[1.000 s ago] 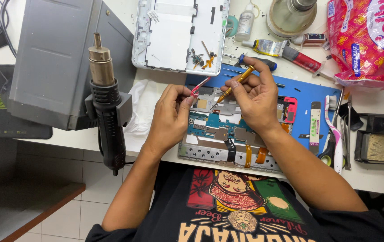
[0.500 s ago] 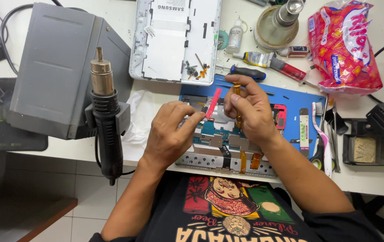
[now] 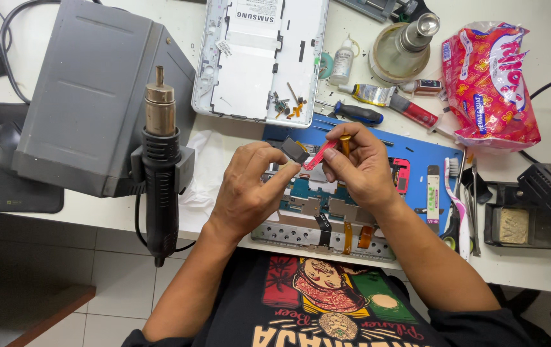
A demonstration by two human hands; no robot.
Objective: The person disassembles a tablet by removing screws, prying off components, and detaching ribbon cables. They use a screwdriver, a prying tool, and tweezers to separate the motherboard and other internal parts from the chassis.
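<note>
Your left hand (image 3: 249,193) pinched a small dark component (image 3: 295,151) between thumb and forefinger, lifted just above the opened device. Your right hand (image 3: 362,168) was closed around a red-handled tool (image 3: 319,154), with a thin yellow-tipped tool (image 3: 345,142) also caught in its fingers; the red tip met the component's edge.

Judging by how things lay, the teardown was well along. The white back cover (image 3: 259,58) was already off and sat apart at the far side of the table (image 3: 545,270), with a few loose screws and small parts on it. The device frame (image 3: 327,222) lay open on the blue mat (image 3: 417,154) beneath your hands, its circuit boards and orange flex cables exposed, and those boards looked seated in place. So the shell was done and one small part was out or nearly out; the boards and cables seemed left to deal with.

The hot-air wand (image 3: 159,160) hung in its holder on the grey station (image 3: 89,96), untouched, well to your left. A blue-handled screwdriver (image 3: 359,114) lay just beyond the mat.
</note>
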